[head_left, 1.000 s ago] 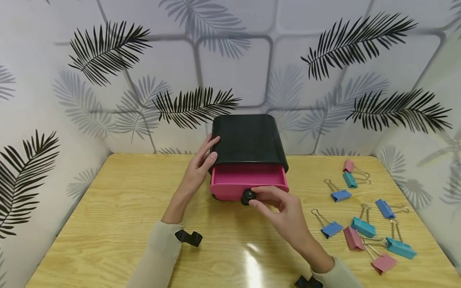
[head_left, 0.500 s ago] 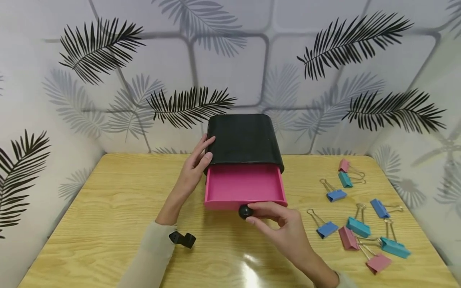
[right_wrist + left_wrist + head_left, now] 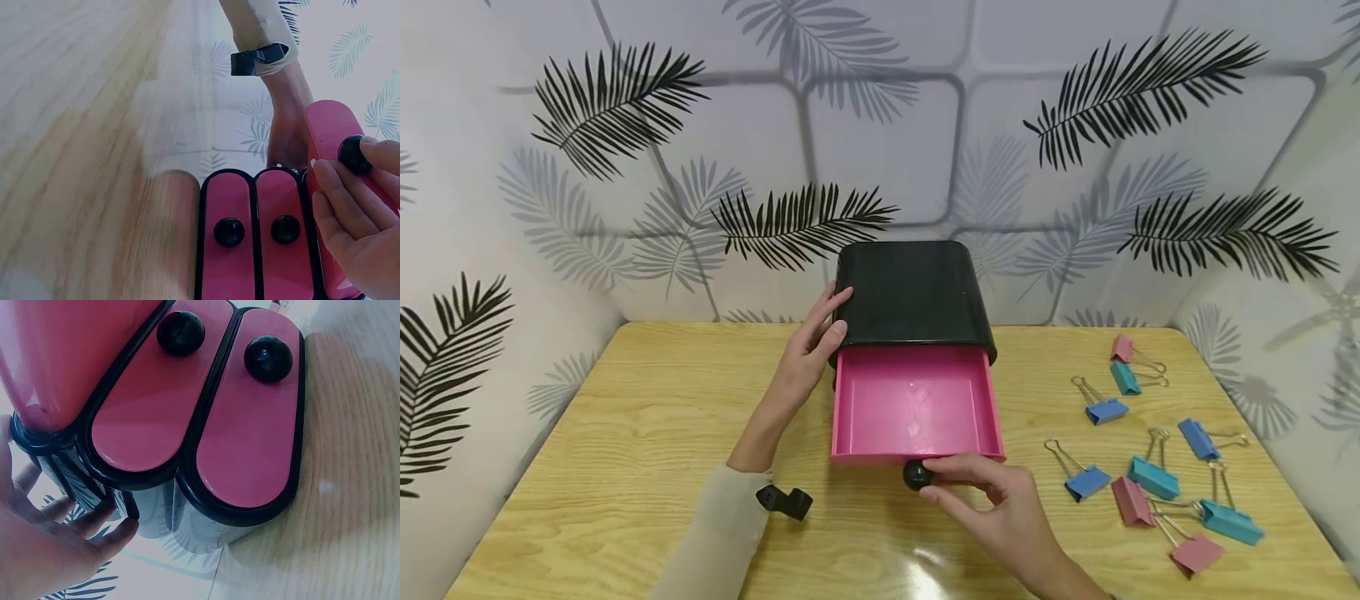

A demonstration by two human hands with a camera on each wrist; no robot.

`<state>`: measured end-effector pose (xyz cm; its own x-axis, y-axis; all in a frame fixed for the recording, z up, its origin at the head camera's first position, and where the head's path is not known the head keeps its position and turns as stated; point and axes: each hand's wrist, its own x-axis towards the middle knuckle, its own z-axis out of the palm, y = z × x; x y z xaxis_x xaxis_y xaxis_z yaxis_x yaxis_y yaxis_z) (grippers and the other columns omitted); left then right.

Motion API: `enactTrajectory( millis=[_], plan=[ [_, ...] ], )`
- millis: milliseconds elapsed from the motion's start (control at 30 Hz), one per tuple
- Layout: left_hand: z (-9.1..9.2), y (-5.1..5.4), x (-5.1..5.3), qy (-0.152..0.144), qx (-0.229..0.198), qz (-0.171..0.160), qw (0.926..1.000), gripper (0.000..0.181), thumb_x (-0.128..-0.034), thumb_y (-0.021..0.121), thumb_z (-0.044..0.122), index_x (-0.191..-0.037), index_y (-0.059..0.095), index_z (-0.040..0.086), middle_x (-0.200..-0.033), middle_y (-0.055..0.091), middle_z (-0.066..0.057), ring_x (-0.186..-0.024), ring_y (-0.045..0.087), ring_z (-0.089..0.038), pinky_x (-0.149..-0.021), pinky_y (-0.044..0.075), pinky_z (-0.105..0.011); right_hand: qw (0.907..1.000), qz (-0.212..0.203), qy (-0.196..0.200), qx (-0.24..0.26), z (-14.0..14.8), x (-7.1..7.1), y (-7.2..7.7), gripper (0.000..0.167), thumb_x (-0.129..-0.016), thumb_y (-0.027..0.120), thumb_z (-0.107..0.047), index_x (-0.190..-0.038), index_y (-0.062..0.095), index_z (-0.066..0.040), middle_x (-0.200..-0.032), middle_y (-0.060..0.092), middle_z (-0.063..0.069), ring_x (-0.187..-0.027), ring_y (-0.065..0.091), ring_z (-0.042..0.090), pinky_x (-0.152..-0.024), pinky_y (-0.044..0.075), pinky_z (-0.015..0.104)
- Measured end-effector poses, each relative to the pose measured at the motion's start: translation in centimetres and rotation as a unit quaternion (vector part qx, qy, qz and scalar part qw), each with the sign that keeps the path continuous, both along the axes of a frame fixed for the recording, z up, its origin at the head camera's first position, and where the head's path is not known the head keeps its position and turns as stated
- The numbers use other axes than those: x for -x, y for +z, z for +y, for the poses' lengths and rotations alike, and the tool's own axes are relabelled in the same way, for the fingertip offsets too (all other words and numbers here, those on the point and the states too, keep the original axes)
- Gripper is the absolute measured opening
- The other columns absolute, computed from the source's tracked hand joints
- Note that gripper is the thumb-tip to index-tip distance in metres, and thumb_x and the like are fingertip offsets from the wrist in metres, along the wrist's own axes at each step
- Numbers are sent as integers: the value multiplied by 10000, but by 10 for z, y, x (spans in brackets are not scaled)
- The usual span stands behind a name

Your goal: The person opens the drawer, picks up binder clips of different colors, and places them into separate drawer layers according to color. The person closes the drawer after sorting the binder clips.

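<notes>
A black cabinet [image 3: 913, 292] stands at the middle back of the table, its top pink drawer [image 3: 917, 412] pulled out and bare inside. My right hand [image 3: 1000, 508] pinches the round black knob [image 3: 917, 474] of that drawer between thumb and fingers. Spread along the cabinet's left side, my left hand [image 3: 797, 362] rests against it with relaxed fingers. In the left wrist view, two closed pink drawers [image 3: 250, 437] with black knobs [image 3: 268, 359] lie below the extended one. The right wrist view shows the knob [image 3: 354, 155] held by my right hand [image 3: 362, 219].
Several binder clips in blue [image 3: 1087, 482], teal [image 3: 1153, 477] and pink [image 3: 1197, 553] lie scattered on the right side of the wooden table [image 3: 662, 433]. A patterned wall [image 3: 880, 150] rises right behind the cabinet.
The top drawer has slid farther out toward me, with my right hand moving along on its knob. My left hand has stayed against the cabinet's side.
</notes>
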<state>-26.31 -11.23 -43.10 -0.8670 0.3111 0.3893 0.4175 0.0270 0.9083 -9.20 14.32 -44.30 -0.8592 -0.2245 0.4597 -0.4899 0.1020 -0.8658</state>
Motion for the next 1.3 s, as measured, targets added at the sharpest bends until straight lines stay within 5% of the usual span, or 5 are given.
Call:
enactTrajectory(
  millis=[467,733,933,1100,1300],
  plan=[
    [-1,-2,0,-10,-56,-35,10000,507,-1075,480,185,-1581,435,172,-1710,167,-7,-1506,314,-234,-1180,319,-512,9966,542,-220,-578,4,-2,-3,312,-878,761,60,-1171,762,-47,-1075,774,87,-917,760,188,-777,604,296],
    [-2,-3,-1,-10,-35,-86,10000,504,-1077,484,204,-1578,440,182,-1708,170,13,-1509,305,-224,-1187,308,-503,9946,227,-308,-960,12,-10,8,301,-910,771,-44,-1195,759,-140,-1101,769,-14,-975,748,158,-808,606,335],
    [0,-3,0,6,-41,-50,10000,503,-1075,489,205,-1576,444,183,-1708,174,4,-1509,308,-238,-1177,323,-514,9932,358,-453,-1009,29,-16,14,313,-907,751,20,-1186,750,-122,-1070,771,38,-943,749,144,-798,599,281],
    [1,-3,0,27,-44,-44,10000,501,-1076,490,203,-1575,447,189,-1706,176,22,-1517,290,-213,-1184,316,-497,9891,437,-873,-1103,51,-20,16,368,-865,744,119,-1156,749,-106,-1014,772,-2,-893,744,114,-763,598,255],
    [1,-3,1,-5,-65,-1,10000,499,-1078,486,183,-1575,445,178,-1707,171,5,-1519,286,-216,-1188,306,-504,9726,487,-1648,-1566,81,-18,10,403,-840,780,101,-1159,745,-144,-1046,766,-8,-902,731,101,-780,573,197]
  ],
)
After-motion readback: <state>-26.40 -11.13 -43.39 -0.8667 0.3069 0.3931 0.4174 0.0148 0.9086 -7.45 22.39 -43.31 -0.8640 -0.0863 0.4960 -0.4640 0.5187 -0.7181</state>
